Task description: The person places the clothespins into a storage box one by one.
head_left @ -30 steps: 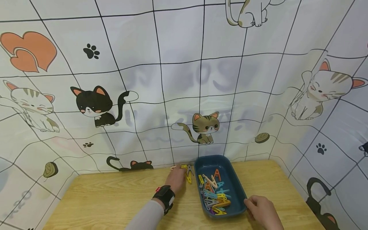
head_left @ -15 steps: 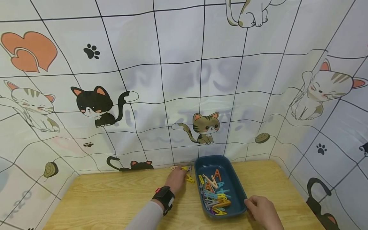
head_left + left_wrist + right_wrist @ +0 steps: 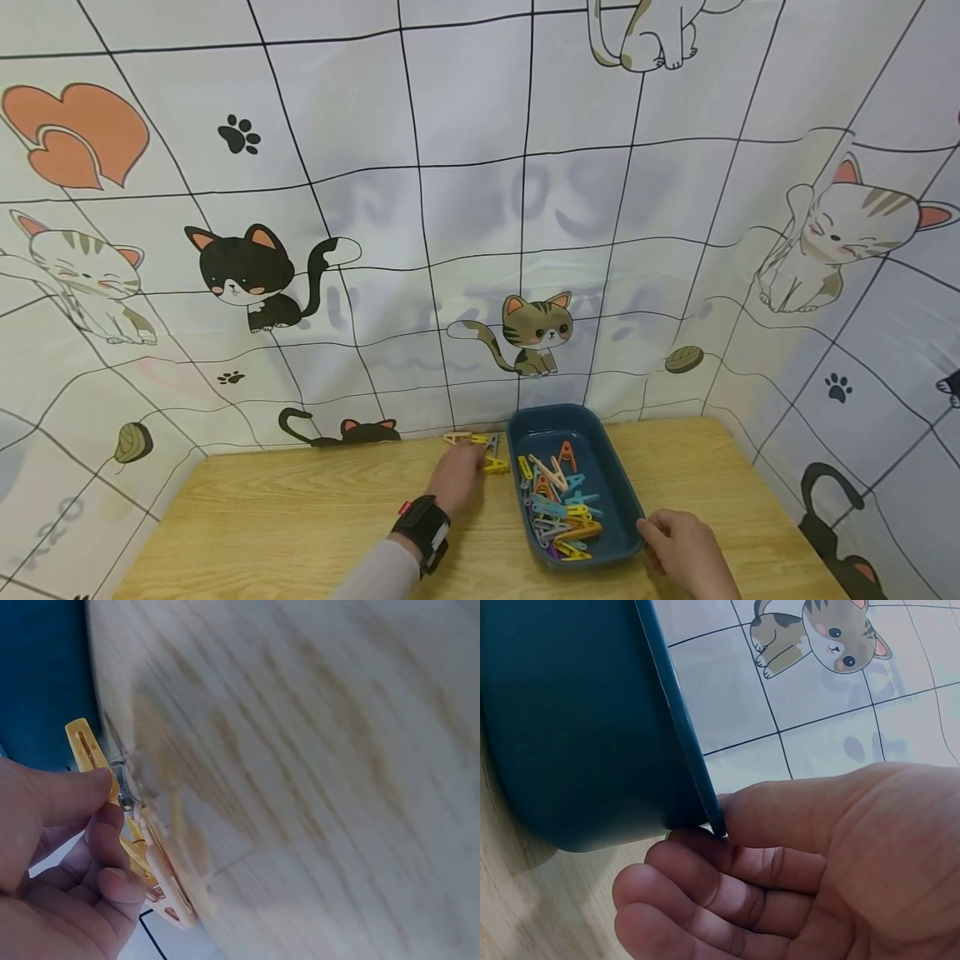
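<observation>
A dark blue tray (image 3: 551,411) with several coloured clothespins (image 3: 558,508) in it sits on the wooden table (image 3: 300,517). My left hand (image 3: 474,460), with a black wrist strap, lies just left of the tray and pinches a yellow clothespin (image 3: 496,467). In the left wrist view, thumb and forefinger of that hand (image 3: 109,804) clamp the yellow clothespin (image 3: 90,746) above the blurred tabletop. My right hand (image 3: 651,527) grips the tray's near right corner. In the right wrist view its thumb lies on the rim (image 3: 679,727) and its fingers (image 3: 697,877) curl under the tray's side.
A few loose clothespins (image 3: 461,437) lie on the table by the foot of the cat-print cloth backdrop (image 3: 465,208), which hangs behind and to both sides. The wooden tabletop stretches to the left of my left arm.
My left hand has drawn back a little toward me, still pinching the yellow clothespin. The right hand and the tray have stayed put.
</observation>
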The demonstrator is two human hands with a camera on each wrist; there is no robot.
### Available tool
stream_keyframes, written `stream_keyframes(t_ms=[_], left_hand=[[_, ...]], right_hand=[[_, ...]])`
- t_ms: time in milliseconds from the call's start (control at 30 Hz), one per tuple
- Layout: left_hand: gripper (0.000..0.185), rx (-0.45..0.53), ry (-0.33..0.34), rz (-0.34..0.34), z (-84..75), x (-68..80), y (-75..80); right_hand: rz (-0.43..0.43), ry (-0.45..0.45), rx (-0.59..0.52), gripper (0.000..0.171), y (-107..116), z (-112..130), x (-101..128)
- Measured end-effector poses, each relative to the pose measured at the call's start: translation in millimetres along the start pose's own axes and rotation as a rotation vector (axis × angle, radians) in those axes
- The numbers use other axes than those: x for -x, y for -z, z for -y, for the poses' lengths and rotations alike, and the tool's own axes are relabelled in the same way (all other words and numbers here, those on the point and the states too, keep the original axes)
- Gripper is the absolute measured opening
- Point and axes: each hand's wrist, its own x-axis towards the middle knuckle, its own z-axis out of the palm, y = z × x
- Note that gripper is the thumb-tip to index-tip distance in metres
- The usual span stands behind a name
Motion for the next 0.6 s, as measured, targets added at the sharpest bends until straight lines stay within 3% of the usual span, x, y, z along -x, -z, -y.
stream_keyframes(t_ms=[300, 600], left_hand=[[0.031, 0.117, 0.078, -0.049, -5.1, 6.3, 6.2], [0.017, 0.164, 0.153, -0.123, -23.0, 11.3, 17.6]], right_hand=[[-0.001, 0.002, 0.001, 0.029, -0.4, -1.5, -0.1], [-0.012, 0.017, 0.001, 0.031, -0.1, 0.0, 0.9]])
